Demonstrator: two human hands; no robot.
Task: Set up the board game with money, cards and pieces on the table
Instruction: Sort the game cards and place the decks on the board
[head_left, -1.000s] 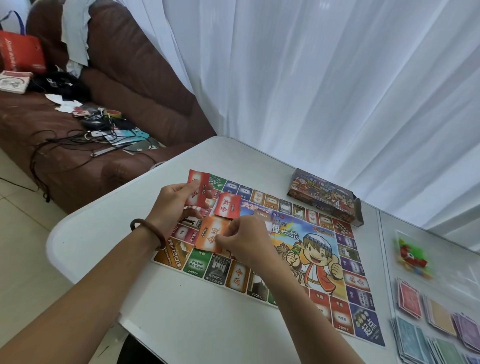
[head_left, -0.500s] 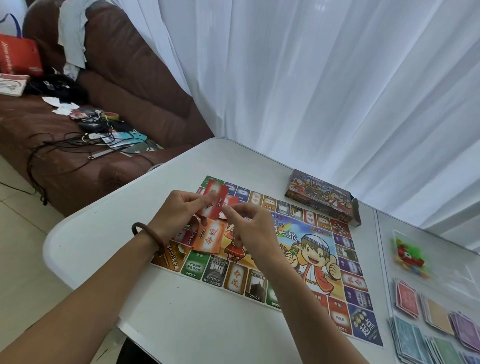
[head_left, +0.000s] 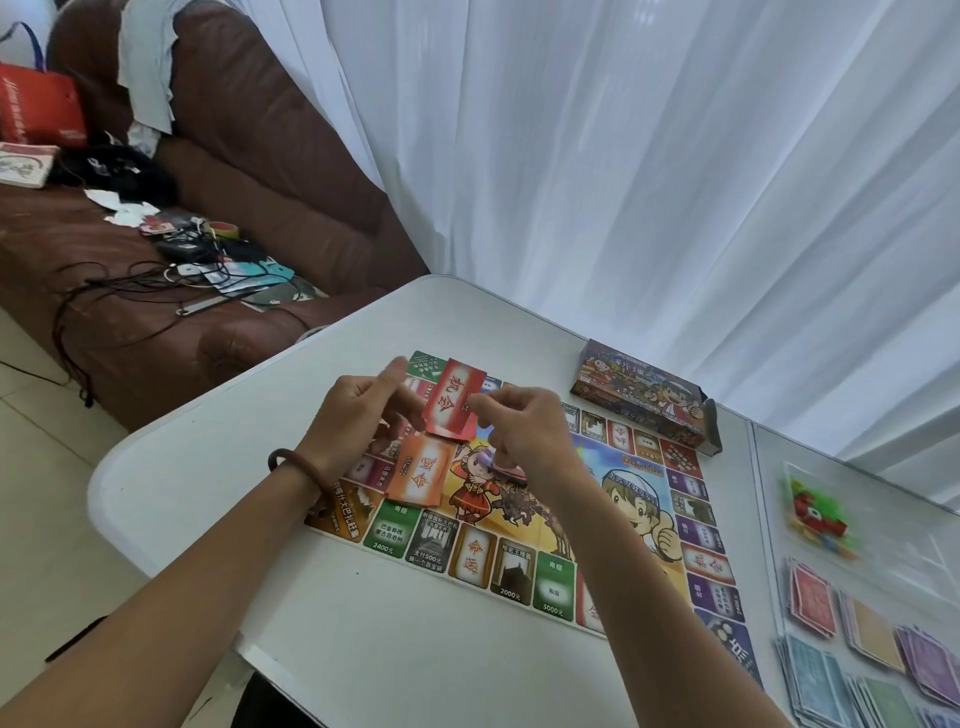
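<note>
Game board (head_left: 511, 566) is seen lying flat on the white surface (head_left: 395, 649), an orange card (head_left: 418, 475) is laid on its left part, and above it a red card (head_left: 454, 402), judged light, thin and easily bent, is pinched by its side edges between left grip (head_left: 358, 415) and right grip (head_left: 524, 431).

Tilted red card (head_left: 453, 402) above board (head_left: 519, 558), orange card (head_left: 418, 475), perhaps stacked, below

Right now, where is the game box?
Head view: the game box lies on the white table, right of centre, just beyond the game board's far edge, near the curtain.
</note>
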